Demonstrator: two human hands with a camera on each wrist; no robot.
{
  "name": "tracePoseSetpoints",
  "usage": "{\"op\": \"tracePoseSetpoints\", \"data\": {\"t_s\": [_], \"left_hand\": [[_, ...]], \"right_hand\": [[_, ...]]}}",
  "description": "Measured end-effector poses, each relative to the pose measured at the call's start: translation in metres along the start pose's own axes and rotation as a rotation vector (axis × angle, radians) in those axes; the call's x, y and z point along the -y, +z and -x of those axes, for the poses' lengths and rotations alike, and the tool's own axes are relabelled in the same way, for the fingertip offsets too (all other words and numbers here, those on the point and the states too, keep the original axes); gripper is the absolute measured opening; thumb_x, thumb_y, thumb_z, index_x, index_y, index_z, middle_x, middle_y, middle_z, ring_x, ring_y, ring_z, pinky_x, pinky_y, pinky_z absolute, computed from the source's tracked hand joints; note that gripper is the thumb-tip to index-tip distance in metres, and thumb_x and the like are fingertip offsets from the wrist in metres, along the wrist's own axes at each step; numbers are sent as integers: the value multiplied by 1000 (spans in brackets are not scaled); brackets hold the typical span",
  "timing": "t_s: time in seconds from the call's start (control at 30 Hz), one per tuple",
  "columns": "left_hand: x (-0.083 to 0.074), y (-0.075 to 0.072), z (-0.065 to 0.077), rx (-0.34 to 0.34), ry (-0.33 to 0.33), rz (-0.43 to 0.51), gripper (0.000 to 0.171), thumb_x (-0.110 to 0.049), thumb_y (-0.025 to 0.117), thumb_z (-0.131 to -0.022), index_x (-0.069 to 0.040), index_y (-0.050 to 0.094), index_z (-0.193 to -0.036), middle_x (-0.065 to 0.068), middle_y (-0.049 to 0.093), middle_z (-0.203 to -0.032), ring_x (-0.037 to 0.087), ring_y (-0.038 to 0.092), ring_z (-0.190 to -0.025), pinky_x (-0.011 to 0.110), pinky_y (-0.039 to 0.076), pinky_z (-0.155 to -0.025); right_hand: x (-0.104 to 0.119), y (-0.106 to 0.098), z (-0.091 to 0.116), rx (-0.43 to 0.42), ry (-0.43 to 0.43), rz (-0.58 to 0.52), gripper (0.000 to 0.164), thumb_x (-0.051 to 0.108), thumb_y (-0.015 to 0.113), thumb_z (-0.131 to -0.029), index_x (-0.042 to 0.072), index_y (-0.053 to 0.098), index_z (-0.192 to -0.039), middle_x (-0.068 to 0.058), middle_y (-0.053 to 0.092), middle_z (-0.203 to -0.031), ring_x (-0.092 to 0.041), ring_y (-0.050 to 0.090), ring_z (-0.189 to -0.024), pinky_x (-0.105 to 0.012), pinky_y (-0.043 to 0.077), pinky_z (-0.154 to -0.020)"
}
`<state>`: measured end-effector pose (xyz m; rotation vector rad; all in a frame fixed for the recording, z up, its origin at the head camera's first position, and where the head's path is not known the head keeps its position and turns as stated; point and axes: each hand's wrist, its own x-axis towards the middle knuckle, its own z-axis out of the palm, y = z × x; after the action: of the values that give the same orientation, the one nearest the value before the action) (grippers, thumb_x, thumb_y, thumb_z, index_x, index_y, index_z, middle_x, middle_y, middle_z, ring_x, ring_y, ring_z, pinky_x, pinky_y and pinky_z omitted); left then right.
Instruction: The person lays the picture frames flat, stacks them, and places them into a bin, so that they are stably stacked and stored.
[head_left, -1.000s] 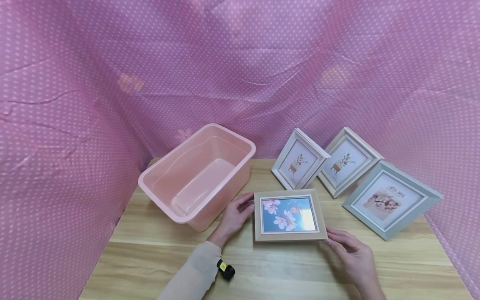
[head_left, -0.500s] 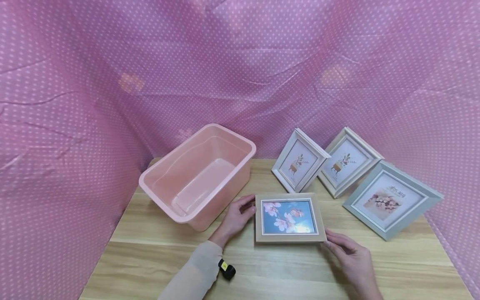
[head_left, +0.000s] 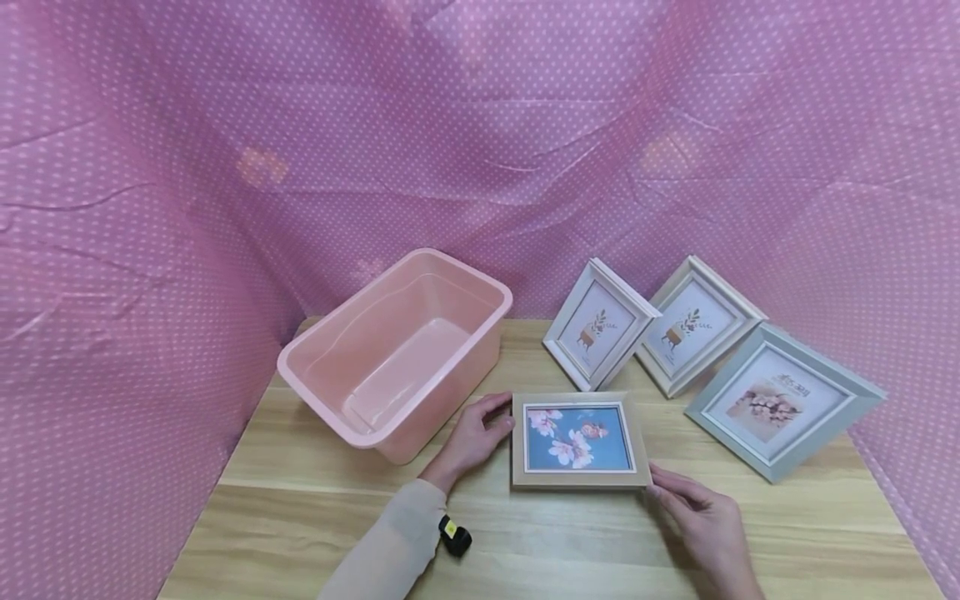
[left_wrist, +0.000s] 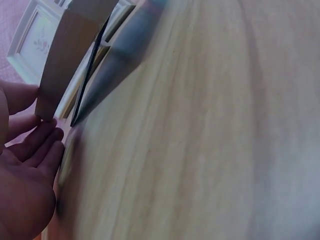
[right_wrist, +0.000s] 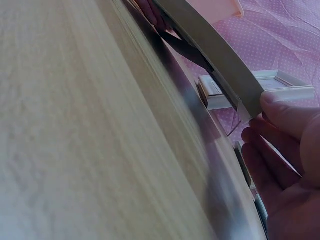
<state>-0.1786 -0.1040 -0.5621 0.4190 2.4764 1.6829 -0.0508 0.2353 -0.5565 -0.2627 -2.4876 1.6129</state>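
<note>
A beige picture frame [head_left: 577,481] with a blue cherry-blossom picture faces up between both hands, just off the wooden table. My left hand [head_left: 474,437] pinches its left edge, thumb against the side and other fingers lower down. At the near right corner my right hand [head_left: 703,518] holds it between thumb and fingers. Seen from the left wrist, the frame's side [left_wrist: 70,50] stands apart from the tabletop, with a dark flap under it. The right wrist view shows the right thumb pressing on the frame's corner [right_wrist: 252,97], and a dark stand leg [right_wrist: 187,50] beneath.
An open pink plastic tub [head_left: 480,354] stands at the left rear. Behind and to the right stand a small white frame [head_left: 555,337], a cream frame [head_left: 670,383] and a pale green frame [head_left: 810,337]. Pink dotted cloth [head_left: 480,125] hangs round the table.
Both hands have lowered the beige frame slightly and drawn it nearer the person. Its tilt has shifted, and the bright glare on its glass is gone. The tub and other frames stay put.
</note>
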Motion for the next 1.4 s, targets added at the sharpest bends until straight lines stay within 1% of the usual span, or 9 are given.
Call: {"op": "tracePoseSetpoints", "data": {"t_s": [0.07, 0.17, 0.3, 0.47, 0.53, 0.77, 0.9, 1.17, 1.4], "left_hand": [[1, -1, -1, 6, -4, -8, 52, -10, 69, -102, 7, 57, -149, 28, 58, -154, 45, 54, -147, 57, 41, -128], [2, -2, -2, 15, -8, -15, 52, -9, 69, -102, 8, 57, -149, 30, 58, -153, 46, 57, -143, 57, 44, -125], [3, -1, -3, 21, -20, -2, 51, -7, 69, -102, 11, 56, -148, 32, 57, -153, 47, 62, -138, 55, 49, -121], [1, 2, -3, 23, -32, 31, 51, -6, 68, -102, 12, 55, -149, 33, 55, -155, 47, 64, -134, 52, 53, -117], [0, 2, -2, 19, -29, 24, 52, -7, 68, -102, 11, 55, -149, 33, 54, -155, 46, 65, -134, 52, 53, -117], [2, 3, 0, 5, -6, -51, 52, -8, 68, -102, 8, 56, -150, 30, 55, -156, 43, 67, -132, 52, 53, -117], [3, 3, -1, 3, -12, -62, 53, -9, 68, -102, 5, 56, -152, 27, 55, -158, 41, 66, -135, 50, 51, -120], [1, 3, -1, -3, -11, -36, 53, -4, 68, -100, 6, 57, -151, 25, 56, -158, 41, 66, -135, 48, 53, -118], [2, 5, -2, -21, -30, -9, 52, -4, 69, -100, 5, 58, -150, 25, 57, -157, 42, 65, -135, 48, 53, -118]], "right_hand": [[1, 1, 0, 2, -2, -17, 23, 8, 84, -93, -2, 82, -114, 5, 83, -115, 21, 66, -104, 1, 50, -92], [1, 4, -1, 8, -13, -35, 23, 7, 85, -92, -1, 82, -113, -1, 82, -117, 20, 66, -105, 0, 50, -92], [1, 6, -1, 9, -19, -18, 23, 9, 86, -92, 2, 83, -114, -6, 82, -118, 20, 66, -105, 1, 48, -93], [-1, 6, -1, 12, -1, 37, 26, 11, 86, -92, 3, 82, -116, 0, 83, -116, 23, 63, -105, 4, 45, -93], [-2, 6, 0, 17, 0, 47, 27, 11, 86, -92, 2, 82, -117, 2, 83, -116, 23, 63, -105, 4, 44, -94], [-5, 9, 0, 44, -41, 99, 12, 8, 86, -91, 10, 87, -103, -8, 81, -121, 21, 62, -108, 5, 43, -93], [-7, 11, -2, 38, -57, 152, 15, 6, 85, -92, 12, 87, -106, -7, 82, -118, 17, 64, -109, 6, 42, -92], [-6, 11, -6, 58, 14, 204, 19, 11, 83, -95, 15, 86, -113, -2, 82, -121, 15, 63, -112, 9, 37, -91], [-3, 11, -6, 60, 16, 228, 21, 9, 83, -94, 17, 86, -113, -3, 82, -122, 13, 65, -112, 9, 37, -91]]}}
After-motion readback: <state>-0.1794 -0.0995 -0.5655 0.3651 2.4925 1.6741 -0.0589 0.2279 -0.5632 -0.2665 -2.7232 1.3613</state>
